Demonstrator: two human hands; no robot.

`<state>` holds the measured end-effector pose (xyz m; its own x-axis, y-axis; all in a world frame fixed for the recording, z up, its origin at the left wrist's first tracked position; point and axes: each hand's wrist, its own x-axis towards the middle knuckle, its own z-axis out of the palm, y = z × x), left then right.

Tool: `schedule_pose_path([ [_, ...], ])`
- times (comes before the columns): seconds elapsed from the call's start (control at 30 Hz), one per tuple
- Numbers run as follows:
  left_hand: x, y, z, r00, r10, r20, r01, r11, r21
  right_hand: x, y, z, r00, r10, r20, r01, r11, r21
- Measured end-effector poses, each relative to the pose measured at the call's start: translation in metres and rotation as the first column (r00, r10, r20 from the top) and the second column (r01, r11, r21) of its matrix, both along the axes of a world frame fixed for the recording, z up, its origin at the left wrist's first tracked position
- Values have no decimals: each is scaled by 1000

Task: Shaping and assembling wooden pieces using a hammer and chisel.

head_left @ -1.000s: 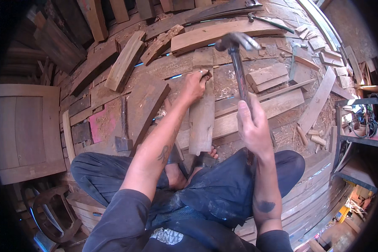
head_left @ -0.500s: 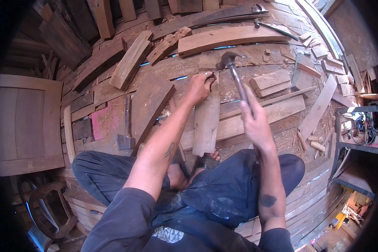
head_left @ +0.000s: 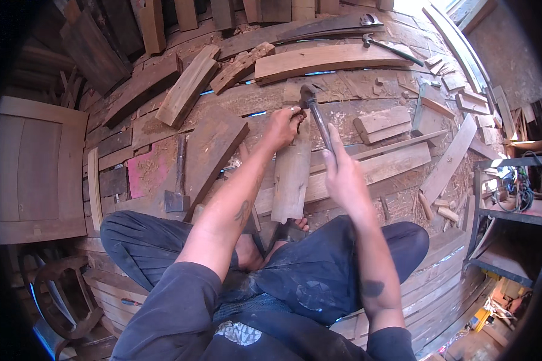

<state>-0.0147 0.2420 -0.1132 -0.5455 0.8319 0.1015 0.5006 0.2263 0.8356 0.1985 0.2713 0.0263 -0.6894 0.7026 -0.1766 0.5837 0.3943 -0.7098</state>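
As the right hand [head_left: 346, 179] lowers its gripped, dark-shafted steel hammer [head_left: 320, 125] toward twelve o'clock, striking seems underway; what the left hand [head_left: 283, 130] holds is unclear.

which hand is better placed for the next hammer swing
Probably the right hand: it holds the hammer, whose head is near the far end of the board; the left hand is at that end.

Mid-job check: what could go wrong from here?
The hammer in the right hand has its head close to the left hand, so an off-target blow might catch that hand. The board could also shift, perhaps bumping the bare toes near its closer end.
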Motion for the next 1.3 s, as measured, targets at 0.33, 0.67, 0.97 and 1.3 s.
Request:
schedule_pose_path([
  [0.33, 36, -62, -15, 981, 180, -78, -185, 981, -60, 17, 11, 69, 897, -107, -430, 56, 990, -129],
  [0.67, 100, -127, -12, 892, 273, 360, -73, 873, -482, -8, -2, 26, 902, -87, -423, 148, 983, 112],
  [0.97, 119, -141, -16, 836, 393, 383, -183, 858, -481, -10, 5, 9, 981, -102, -162, 105, 995, 5],
  [1.3, 122, -138, -6, 873, 399, 281, -246, 857, -453, -51, -1, 214, 689, 182, -701, 334, 779, 531],
])
